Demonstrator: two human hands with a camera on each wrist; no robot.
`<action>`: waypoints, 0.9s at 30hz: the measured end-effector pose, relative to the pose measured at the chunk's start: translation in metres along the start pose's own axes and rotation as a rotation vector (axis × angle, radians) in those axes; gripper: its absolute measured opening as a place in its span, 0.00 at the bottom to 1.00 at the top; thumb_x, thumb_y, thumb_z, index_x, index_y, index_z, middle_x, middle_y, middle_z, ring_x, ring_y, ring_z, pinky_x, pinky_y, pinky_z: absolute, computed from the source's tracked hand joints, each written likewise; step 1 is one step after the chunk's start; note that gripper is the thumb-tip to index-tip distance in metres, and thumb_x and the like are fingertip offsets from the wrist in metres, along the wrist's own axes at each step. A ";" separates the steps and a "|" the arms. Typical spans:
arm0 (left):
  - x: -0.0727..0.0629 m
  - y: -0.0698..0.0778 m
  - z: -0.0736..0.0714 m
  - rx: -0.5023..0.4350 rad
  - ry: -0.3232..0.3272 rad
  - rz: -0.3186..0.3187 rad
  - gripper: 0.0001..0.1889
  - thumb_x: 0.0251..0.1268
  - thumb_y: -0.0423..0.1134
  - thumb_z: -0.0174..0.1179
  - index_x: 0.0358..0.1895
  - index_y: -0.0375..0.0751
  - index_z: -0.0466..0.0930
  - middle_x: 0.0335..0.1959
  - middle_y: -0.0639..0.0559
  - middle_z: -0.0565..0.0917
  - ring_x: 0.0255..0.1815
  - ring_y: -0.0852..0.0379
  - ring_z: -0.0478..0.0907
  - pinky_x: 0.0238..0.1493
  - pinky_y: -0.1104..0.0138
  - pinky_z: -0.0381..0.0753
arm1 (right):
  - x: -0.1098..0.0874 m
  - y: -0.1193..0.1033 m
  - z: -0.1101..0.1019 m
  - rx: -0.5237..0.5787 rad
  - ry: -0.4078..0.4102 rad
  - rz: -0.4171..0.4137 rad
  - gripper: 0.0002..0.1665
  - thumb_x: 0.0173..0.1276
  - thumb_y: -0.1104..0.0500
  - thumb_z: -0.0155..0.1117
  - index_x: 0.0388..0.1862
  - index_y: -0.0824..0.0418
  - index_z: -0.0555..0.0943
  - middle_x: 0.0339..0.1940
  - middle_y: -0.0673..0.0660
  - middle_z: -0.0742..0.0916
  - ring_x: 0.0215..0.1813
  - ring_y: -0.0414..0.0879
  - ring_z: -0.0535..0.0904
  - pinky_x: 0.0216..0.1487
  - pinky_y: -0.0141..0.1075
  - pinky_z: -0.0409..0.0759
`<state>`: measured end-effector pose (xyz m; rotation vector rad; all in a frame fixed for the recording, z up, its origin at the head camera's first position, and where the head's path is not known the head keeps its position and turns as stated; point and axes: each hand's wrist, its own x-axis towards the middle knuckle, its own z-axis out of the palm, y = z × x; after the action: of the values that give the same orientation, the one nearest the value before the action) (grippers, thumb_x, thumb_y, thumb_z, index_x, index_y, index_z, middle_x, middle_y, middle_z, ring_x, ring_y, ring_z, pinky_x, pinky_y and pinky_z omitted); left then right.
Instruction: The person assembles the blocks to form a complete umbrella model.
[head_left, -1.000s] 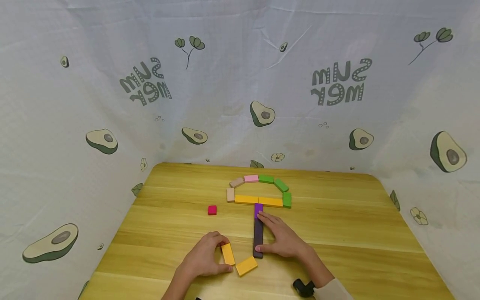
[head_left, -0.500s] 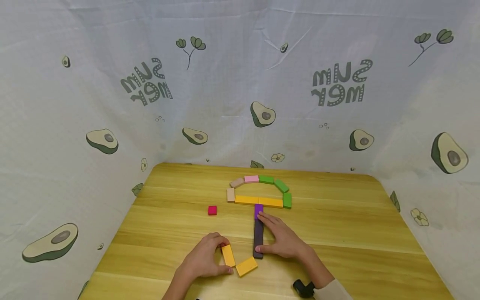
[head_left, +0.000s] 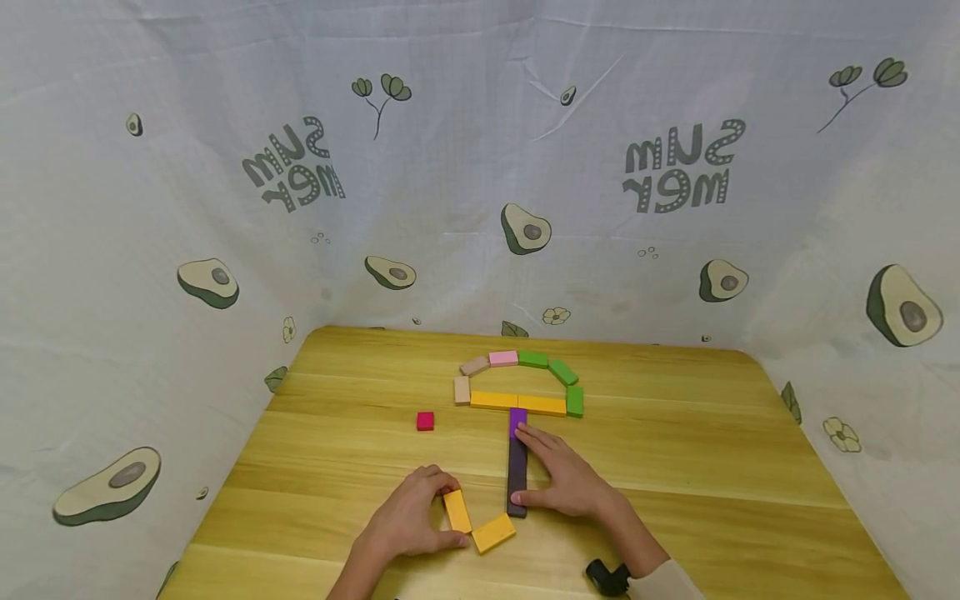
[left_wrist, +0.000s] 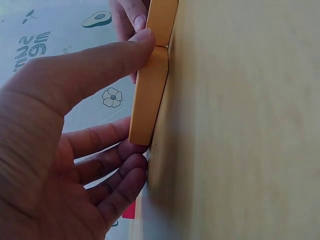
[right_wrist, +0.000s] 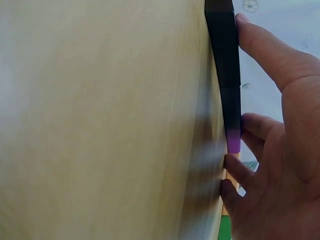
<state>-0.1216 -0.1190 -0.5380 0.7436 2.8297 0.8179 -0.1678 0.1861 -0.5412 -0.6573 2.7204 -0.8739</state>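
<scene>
In the head view my left hand point(head_left: 408, 512) pinches a yellow block point(head_left: 457, 511) lengthwise, fingers at its far end and thumb near its close end. A second yellow block point(head_left: 493, 533) lies at an angle, its corner meeting the first. My right hand point(head_left: 566, 479) rests with fairly straight fingers on a column of blocks: fingertips on the purple block point(head_left: 517, 418), thumb on the black blocks point(head_left: 517, 475). The right wrist view shows the thumb touching the upper face of a black block point(right_wrist: 223, 47). The left wrist view shows the thumb lying over the yellow block point(left_wrist: 149, 100).
Beyond the column, two long yellow blocks point(head_left: 493, 401) form a bar under an arch of tan, pink and green blocks point(head_left: 532, 359). A red block point(head_left: 425, 421) lies to the left. A black device point(head_left: 606, 577) sits by the right wrist. Patterned cloth point(head_left: 450, 167) hangs around the wooden table point(head_left: 337, 433).
The yellow block under my left hand has shifted very slightly toward me, closer to the second one. My right hand holds its place.
</scene>
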 end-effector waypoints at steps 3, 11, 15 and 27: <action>0.000 0.001 0.001 0.003 0.007 -0.005 0.35 0.46 0.71 0.75 0.53 0.53 0.83 0.43 0.64 0.78 0.46 0.64 0.73 0.53 0.60 0.82 | 0.000 0.000 0.000 -0.004 0.000 -0.001 0.61 0.60 0.28 0.71 0.84 0.51 0.59 0.84 0.56 0.64 0.82 0.64 0.59 0.76 0.67 0.64; 0.001 0.001 0.002 -0.002 0.003 -0.031 0.35 0.45 0.71 0.75 0.53 0.54 0.82 0.42 0.65 0.78 0.46 0.65 0.71 0.52 0.62 0.82 | 0.000 -0.001 -0.001 0.001 -0.006 0.008 0.61 0.59 0.29 0.72 0.84 0.51 0.60 0.84 0.56 0.64 0.82 0.65 0.59 0.76 0.68 0.63; 0.001 0.002 0.002 -0.001 0.003 -0.031 0.35 0.45 0.71 0.75 0.52 0.53 0.82 0.42 0.65 0.78 0.45 0.65 0.71 0.52 0.62 0.82 | 0.000 -0.002 -0.002 0.003 -0.010 0.015 0.61 0.59 0.28 0.72 0.84 0.50 0.60 0.84 0.55 0.64 0.82 0.64 0.59 0.76 0.68 0.62; 0.002 -0.003 -0.004 -0.071 0.012 -0.052 0.37 0.47 0.73 0.72 0.54 0.52 0.83 0.46 0.64 0.80 0.49 0.63 0.76 0.56 0.59 0.82 | 0.000 -0.004 -0.004 0.005 -0.018 0.006 0.61 0.60 0.29 0.72 0.84 0.51 0.60 0.84 0.56 0.64 0.82 0.65 0.60 0.75 0.68 0.63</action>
<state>-0.1252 -0.1225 -0.5361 0.6551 2.8009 0.9116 -0.1678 0.1857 -0.5354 -0.6524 2.7024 -0.8687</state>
